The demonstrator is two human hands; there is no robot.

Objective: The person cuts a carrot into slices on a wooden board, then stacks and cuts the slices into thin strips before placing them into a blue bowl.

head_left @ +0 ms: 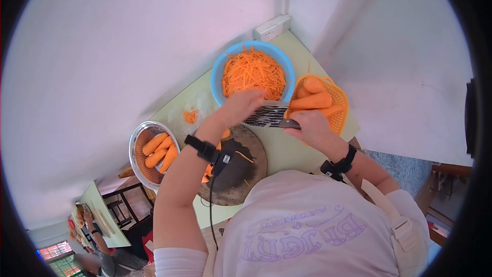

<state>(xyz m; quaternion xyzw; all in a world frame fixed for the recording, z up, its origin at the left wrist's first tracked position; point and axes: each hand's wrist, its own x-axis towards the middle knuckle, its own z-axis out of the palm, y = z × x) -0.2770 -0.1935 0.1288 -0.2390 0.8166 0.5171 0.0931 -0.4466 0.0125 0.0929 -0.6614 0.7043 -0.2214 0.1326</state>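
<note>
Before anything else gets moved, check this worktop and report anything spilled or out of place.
A stray carrot strip lies on the round board, apart from the shreds heaped in the blue basin. The board also has a dark patch; damp or stain, I cannot tell.

We seem to be in a plain kitchen or food-preparation room; whether home or business, we cannot tell. We see a round chopping board (259, 156), a blue basin (217, 79) of shredded carrot (254, 69) and a yellow basket (338, 95) on a pale table (287, 154) against white walls (154, 36), with another person (117, 261) near a second table (104, 215).
</note>
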